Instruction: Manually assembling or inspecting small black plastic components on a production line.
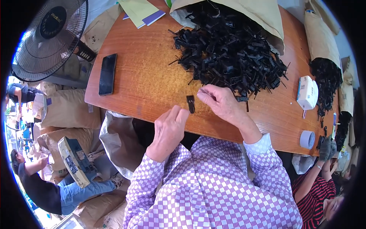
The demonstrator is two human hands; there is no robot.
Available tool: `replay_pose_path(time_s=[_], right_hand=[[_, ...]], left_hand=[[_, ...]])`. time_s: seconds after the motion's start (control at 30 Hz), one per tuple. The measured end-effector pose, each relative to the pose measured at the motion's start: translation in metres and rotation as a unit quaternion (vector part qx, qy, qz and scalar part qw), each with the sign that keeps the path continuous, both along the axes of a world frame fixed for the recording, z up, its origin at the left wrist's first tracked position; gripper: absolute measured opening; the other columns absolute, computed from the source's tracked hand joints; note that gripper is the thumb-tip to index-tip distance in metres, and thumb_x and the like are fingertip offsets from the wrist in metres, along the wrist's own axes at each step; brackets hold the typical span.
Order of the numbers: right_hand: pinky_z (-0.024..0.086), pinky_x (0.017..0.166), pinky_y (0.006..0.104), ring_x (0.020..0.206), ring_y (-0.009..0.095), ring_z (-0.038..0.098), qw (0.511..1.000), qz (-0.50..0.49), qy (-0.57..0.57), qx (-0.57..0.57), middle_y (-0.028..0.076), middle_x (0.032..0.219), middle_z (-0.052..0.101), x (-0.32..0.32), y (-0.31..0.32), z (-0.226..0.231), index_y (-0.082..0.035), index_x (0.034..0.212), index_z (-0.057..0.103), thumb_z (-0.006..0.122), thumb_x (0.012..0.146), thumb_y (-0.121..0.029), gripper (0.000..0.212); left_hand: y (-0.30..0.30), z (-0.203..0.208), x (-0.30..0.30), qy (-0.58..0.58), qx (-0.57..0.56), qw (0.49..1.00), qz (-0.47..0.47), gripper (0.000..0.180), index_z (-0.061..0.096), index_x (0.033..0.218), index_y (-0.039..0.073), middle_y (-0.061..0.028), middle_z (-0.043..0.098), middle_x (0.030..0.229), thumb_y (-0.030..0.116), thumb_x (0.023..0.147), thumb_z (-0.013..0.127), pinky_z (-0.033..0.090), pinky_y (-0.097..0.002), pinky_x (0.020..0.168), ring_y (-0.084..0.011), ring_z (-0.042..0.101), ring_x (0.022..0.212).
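Observation:
A small black plastic part [190, 104] lies on the wooden table between my two hands, near the front edge. Just left of it and nearer to me, my left hand [170, 126] is closed, fingers curled and pressed together; whatever they may hold is hidden. My right hand [222, 102] is on the part's other side, thumb and fingers pinched together with the tips pointing left. I cannot make out anything in that pinch. Beyond my hands spreads a large heap of black plastic parts [232, 57], spilling from a paper sack [251, 9].
On the table [148, 65] lie a phone [108, 74], paper sheets [141, 13], a white tissue pack [307, 92] and a tape roll [307, 139]. A fan [51, 34] stands at the left. A gloved co-worker [314, 187] sits at the right; another person [42, 187] is at the left.

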State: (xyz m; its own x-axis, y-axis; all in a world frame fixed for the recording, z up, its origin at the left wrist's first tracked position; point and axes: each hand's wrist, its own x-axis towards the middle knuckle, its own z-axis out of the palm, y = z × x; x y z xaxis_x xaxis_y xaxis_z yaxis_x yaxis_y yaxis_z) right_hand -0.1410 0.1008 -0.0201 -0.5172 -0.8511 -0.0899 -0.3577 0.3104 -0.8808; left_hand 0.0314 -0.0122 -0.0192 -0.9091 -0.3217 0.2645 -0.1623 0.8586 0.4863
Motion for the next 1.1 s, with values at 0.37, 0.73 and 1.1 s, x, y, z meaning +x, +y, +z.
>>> replay_pose_path(time_s=[0.37, 0.73, 1.1], right_hand=[[0.027, 0.050, 0.0180, 0.059, 0.000, 0.036, 0.872, 0.176, -0.457, 0.021, -0.012, 0.073, 0.045, 0.010, 0.000, -0.002, -0.007, 0.093, 0.062, 0.060, 0.094, -0.027, 0.020], [0.044, 0.079, 0.0229, 0.086, 0.006, 0.054, 0.862, 0.261, -0.432, -0.049, -0.003, 0.089, 0.061, 0.011, 0.008, -0.017, -0.003, 0.100, 0.064, 0.061, 0.093, -0.023, 0.021], [0.045, 0.070, 0.0243, 0.082, 0.008, 0.056, 0.969, 0.055, -0.240, -0.025, 0.003, 0.091, 0.060, 0.039, 0.034, -0.005, -0.003, 0.107, 0.054, 0.052, 0.098, -0.019, 0.018]], left_hand=[[-0.003, 0.010, 0.027, 0.069, 0.307, 0.945, -0.084, 0.025, 0.052, 0.100, 0.004, -0.0085, 0.060, 0.086, 0.005, 0.081, 0.068, 0.049, -0.0289, 0.059, -0.0202, 0.063, 0.071], [0.021, 0.003, 0.023, 0.030, 0.764, 0.644, 0.014, 0.052, 0.035, 0.123, 0.011, -0.0082, 0.060, 0.088, 0.008, 0.084, 0.069, 0.047, -0.0196, 0.056, -0.0132, 0.062, 0.065], [0.036, -0.003, 0.001, 0.051, 0.646, 0.757, 0.080, 0.043, 0.037, 0.126, 0.005, -0.0063, 0.054, 0.093, -0.007, 0.089, 0.055, 0.054, -0.0231, 0.068, -0.0100, 0.061, 0.075]])
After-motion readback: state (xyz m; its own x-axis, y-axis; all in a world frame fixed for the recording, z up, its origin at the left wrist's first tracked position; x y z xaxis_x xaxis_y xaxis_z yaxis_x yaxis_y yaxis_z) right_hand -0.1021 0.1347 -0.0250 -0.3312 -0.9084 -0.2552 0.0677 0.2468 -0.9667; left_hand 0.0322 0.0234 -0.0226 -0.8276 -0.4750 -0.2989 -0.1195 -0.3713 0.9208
